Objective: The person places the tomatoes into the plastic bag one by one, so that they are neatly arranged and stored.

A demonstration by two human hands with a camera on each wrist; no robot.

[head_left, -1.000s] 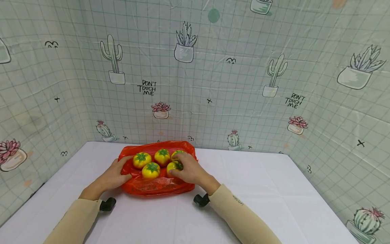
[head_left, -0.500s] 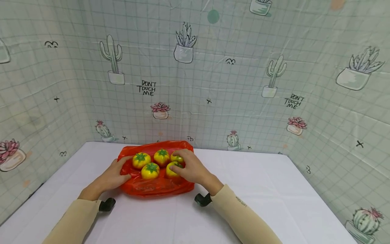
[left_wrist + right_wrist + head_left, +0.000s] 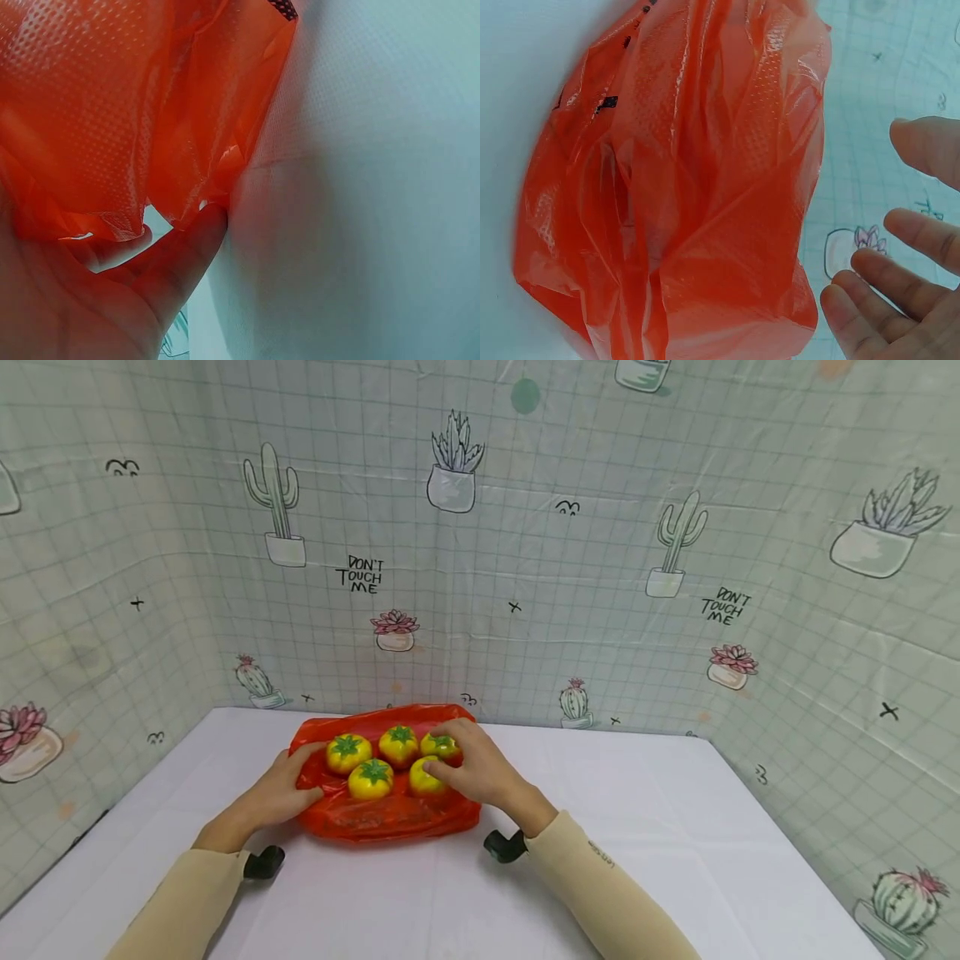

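Observation:
A red plastic bag [image 3: 390, 822] lies with its mouth spread wide on the table. Inside sit several shiny yellow-red tomato-like fruits [image 3: 371, 780] with green star-shaped tops. My left hand [image 3: 276, 789] holds the bag's left end between thumb and fingers; in the left wrist view the thumb [image 3: 187, 255] lies against the plastic and some fingers are partly hidden. Over the bag's right side hovers my right hand [image 3: 480, 768], nothing in its grasp, near a front right fruit [image 3: 426, 777] and a rear right fruit [image 3: 441, 746]. The right wrist view shows its fingers [image 3: 900, 281] apart from the bag.
A white cloth covers the table [image 3: 600, 827]. Gridded sheets with cactus prints [image 3: 510, 560] stand behind and on both sides. Dark wrist-worn devices [image 3: 504, 846] sit below both wrists.
My right hand has let go of the front right fruit and drawn back slightly to the right, with its thumb and fingers spread. The left hand and bag have hardly moved.

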